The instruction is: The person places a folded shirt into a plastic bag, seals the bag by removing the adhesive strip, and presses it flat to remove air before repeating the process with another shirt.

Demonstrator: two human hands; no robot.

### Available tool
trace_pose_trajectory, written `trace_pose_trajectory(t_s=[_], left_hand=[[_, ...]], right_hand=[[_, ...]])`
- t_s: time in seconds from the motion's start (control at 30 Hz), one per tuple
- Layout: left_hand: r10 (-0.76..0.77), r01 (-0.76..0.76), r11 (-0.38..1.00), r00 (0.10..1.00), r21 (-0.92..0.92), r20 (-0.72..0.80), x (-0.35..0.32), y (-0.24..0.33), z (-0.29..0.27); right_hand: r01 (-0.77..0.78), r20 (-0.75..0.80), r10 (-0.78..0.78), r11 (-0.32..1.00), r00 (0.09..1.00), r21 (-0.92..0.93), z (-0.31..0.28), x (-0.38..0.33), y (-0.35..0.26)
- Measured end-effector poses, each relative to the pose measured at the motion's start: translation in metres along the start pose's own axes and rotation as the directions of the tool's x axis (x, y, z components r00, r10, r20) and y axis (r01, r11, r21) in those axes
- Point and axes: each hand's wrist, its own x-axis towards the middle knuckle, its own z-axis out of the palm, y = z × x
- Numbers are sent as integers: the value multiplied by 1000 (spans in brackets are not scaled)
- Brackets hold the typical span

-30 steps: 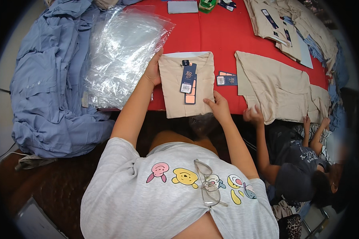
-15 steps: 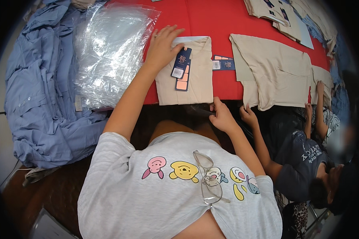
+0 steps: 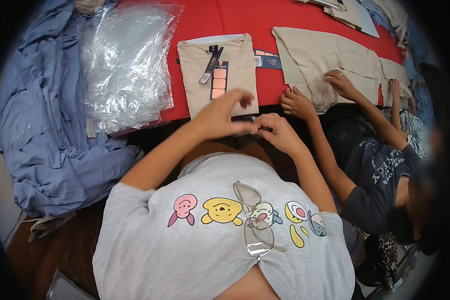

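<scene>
A folded beige shirt lies on the red table, collar away from me, with a dark hang tag and a tag with orange panels on its front. My left hand is over the shirt's near edge, fingers curved and apart from its outstretched thumb. That thumb meets the fingertips of my right hand, which are pinched together just off the table edge. Something small and pale shows between the hands, too small to name.
Clear plastic bags are stacked left of the shirt, beside heaped blue garments. On the right, a co-worker's hands handle another beige garment. A navy tag lies between the two garments. More folded beige pieces sit farther back.
My left hand has left the shirt's collar and come down to my right hand. The upper tag now lies tilted, uncovering the collar. A co-worker's other hand has moved onto their garment.
</scene>
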Motion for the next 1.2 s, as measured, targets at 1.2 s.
trace_pose_trajectory(t_s=[1.2], left_hand=[[10,464,763,688,451,-726,-138,-72,17]], right_hand=[[142,140,-70,774,988,-616,-3,113,23]])
